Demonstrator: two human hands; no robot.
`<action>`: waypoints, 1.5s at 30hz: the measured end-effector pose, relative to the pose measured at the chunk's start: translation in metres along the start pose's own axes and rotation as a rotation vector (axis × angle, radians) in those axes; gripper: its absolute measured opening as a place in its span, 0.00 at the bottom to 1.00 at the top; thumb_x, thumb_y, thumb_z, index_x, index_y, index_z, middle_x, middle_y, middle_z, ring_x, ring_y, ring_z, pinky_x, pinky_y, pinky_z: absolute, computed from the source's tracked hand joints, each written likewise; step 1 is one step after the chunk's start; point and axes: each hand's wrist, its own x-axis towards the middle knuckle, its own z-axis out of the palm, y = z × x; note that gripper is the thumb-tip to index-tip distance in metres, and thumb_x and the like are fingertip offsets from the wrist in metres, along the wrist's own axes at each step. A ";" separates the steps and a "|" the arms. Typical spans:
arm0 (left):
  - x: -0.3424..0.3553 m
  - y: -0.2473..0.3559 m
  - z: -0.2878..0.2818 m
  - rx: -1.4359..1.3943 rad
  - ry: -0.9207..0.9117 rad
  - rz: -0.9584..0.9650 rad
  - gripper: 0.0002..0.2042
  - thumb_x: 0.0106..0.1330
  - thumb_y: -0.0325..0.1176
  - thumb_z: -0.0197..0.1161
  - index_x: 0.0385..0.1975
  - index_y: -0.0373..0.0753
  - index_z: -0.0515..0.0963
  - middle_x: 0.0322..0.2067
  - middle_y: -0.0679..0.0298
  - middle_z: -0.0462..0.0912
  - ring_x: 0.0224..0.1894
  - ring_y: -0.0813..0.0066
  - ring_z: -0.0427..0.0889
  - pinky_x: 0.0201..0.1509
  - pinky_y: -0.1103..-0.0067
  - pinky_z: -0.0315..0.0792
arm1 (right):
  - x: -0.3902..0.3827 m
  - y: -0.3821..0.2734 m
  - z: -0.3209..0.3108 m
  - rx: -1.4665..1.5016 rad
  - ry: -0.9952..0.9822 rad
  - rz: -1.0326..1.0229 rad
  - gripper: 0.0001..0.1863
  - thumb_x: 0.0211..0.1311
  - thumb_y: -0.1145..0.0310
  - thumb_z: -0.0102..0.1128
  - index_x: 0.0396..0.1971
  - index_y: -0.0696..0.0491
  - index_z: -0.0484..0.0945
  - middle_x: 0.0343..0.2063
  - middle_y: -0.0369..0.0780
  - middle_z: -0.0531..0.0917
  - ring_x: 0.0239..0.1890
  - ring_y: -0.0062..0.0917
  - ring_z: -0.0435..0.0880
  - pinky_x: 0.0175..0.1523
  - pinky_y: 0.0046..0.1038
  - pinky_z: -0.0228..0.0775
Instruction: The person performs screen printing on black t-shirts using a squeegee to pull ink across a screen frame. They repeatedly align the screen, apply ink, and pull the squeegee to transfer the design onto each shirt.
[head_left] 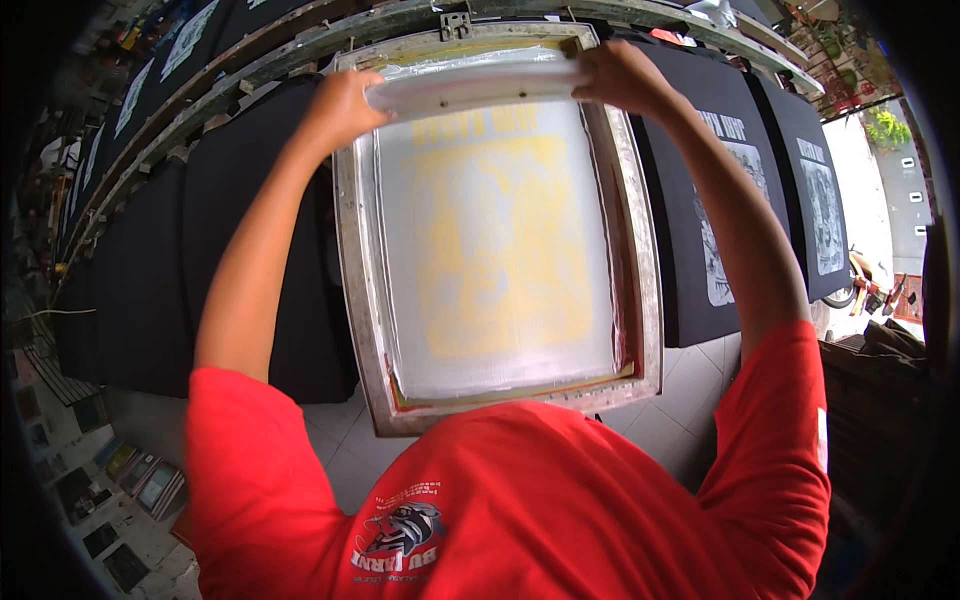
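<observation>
Black fabric panels (240, 230) lie in a row to both sides, and those on the right carry grey-white prints. The person's red short-sleeved shirt (590, 500) fills the lower middle, with a printed emblem on it. Between the panels sits a screen-printing frame (352, 290), its border worn and stained, and inside it is a pale mesh (500, 230) bearing a yellowish stencil of an upright picture with lettering above. A long squeegee (480, 86) spans the far end of the mesh from side to side, blurred, so whether its edge touches the mesh cannot be told. The left hand (350, 105) is closed round the squeegee's left end, and the right hand (622, 78) is closed likewise round its right end. Smallest is a metal hinge clamp (455, 26) at the middle of the frame's far edge
</observation>
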 end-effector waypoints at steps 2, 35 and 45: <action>-0.045 0.014 0.003 -0.056 0.049 0.013 0.17 0.47 0.31 0.73 0.37 0.32 0.82 0.31 0.47 0.84 0.35 0.55 0.86 0.38 0.71 0.76 | -0.047 -0.020 -0.007 -0.018 0.026 -0.037 0.16 0.44 0.59 0.71 0.31 0.52 0.83 0.25 0.45 0.84 0.31 0.42 0.84 0.40 0.38 0.77; -0.182 0.052 0.106 0.117 0.224 0.143 0.19 0.40 0.19 0.64 0.37 0.37 0.82 0.32 0.58 0.83 0.37 0.59 0.84 0.42 0.71 0.79 | -0.182 -0.058 0.093 0.019 0.254 -0.110 0.16 0.42 0.70 0.67 0.36 0.46 0.81 0.33 0.33 0.81 0.36 0.30 0.82 0.36 0.29 0.79; -0.016 -0.031 0.094 0.166 0.217 0.079 0.18 0.44 0.30 0.72 0.38 0.42 0.81 0.34 0.59 0.83 0.37 0.56 0.83 0.40 0.68 0.78 | -0.016 0.013 0.101 -0.019 0.312 -0.089 0.09 0.45 0.69 0.65 0.30 0.50 0.78 0.31 0.37 0.81 0.36 0.35 0.83 0.38 0.36 0.79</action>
